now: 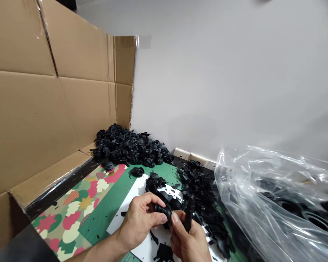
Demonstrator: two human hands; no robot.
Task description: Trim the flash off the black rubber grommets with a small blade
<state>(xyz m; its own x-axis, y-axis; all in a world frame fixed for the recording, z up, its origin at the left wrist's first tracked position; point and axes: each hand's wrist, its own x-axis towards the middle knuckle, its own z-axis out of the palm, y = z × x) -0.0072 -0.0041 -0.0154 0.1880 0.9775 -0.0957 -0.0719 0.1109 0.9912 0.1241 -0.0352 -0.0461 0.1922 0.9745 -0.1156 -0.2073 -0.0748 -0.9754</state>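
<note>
- Black ribbed part (163, 211) was low in the head view, held between both hands just above a white sheet (138, 186).
- L hand (139, 222): fingers curled over the top of the part, thumb pressed on its side; grip closed, nothing released.
- R hand (187, 236): thumb pressed on the part's near side, fingers clenched around a dark strip (189, 214) standing upright. Couldn't tell if strip was joined to the part or a separate piece.
- Handling, my judgement: good set-up, hands close together, L bracing the part so R could work it w/o twisting. Short grip near the part looked steadier than a loose hold.
- Black scraps (199, 194) lay heaped just right of the hands, w/ more on the sheet.
- Green mat (158, 173) lay under the sheet, patterned paper (71, 207) to its left.
- Big heap of black ribbed parts (131, 147) sat at the back, against a cardboard wall (30, 109).
- Clear plastic bag (262, 189) lay at right, black rings (289, 207) inside.
</note>
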